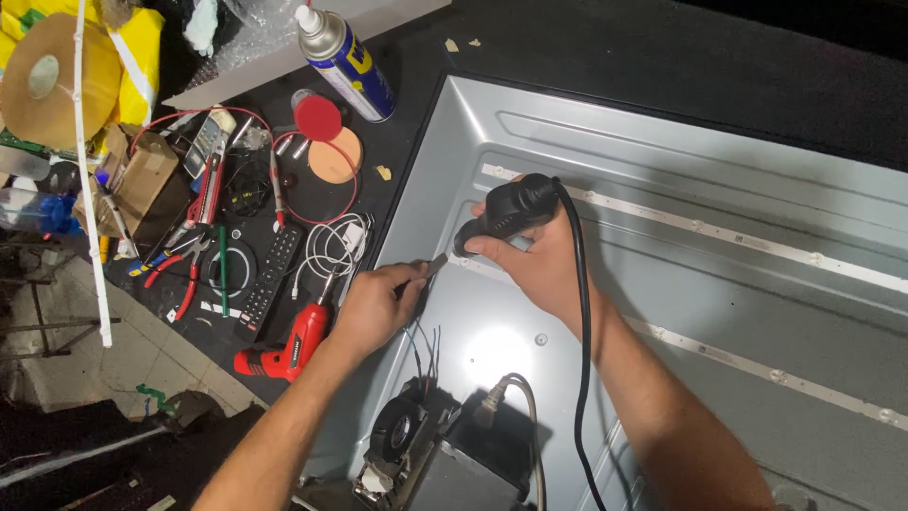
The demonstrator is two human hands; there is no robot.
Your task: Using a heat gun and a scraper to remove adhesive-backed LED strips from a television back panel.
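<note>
The right hand [534, 260] gripped a black tool [506, 216] (cord trailing toward six o'clock) against the grey metal panel [719, 312]. At its nine o'clock, the left hand [374, 308] pinched tweezers [433, 267], tips touching the panel.

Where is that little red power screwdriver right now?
In the head view the red power screwdriver lies on the dark workbench, lower left of the metal panel, just under the left hand and beside the black remote control.
</note>
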